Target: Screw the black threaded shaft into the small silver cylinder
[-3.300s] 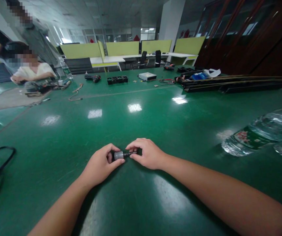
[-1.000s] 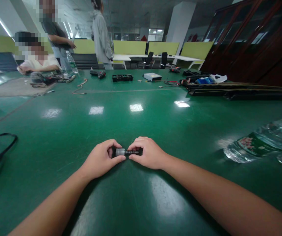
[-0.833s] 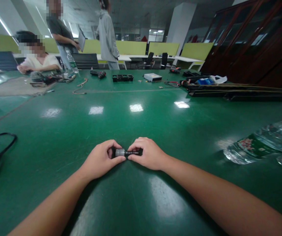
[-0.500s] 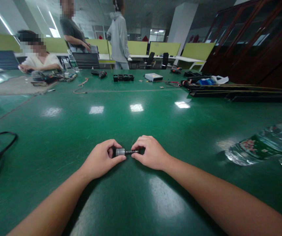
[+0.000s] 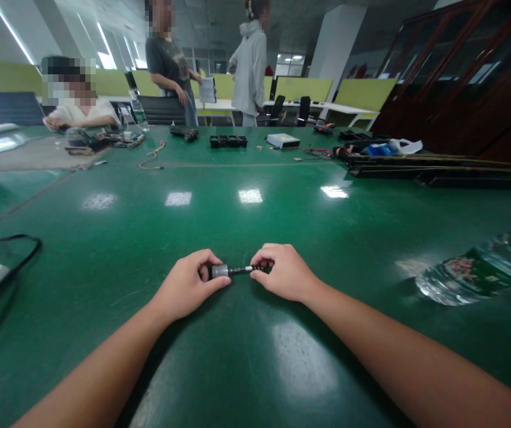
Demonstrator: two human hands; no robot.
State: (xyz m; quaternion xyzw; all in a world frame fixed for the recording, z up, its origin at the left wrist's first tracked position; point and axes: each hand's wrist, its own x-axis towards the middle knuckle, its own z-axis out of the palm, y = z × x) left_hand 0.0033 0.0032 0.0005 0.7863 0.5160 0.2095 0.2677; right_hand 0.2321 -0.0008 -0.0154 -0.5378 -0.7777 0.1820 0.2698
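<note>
A short grey metal cylinder (image 5: 220,271), much like a small motor, is held between the thumb and fingers of my left hand (image 5: 187,284). From its right end a thin dark shaft (image 5: 238,270) runs level toward my right hand (image 5: 286,273). The thumb and fingers of that hand are closed round the shaft's far end, where a bright band and a dark ridged piece (image 5: 256,267) show. Fingers partly cover both ends of the part. Both hands are low over the green table (image 5: 211,208).
Clear plastic bottles (image 5: 473,270) lie at the right. A white block with a black cable (image 5: 15,241) is at the left. Along the far side are a power drill (image 5: 185,133), a black frame (image 5: 228,141) and a white box (image 5: 283,141). Several people are beyond the table.
My right hand has drawn away to the right along the shaft, so more of it shows between the hands. My left hand keeps its hold. The view has turned slightly left.
</note>
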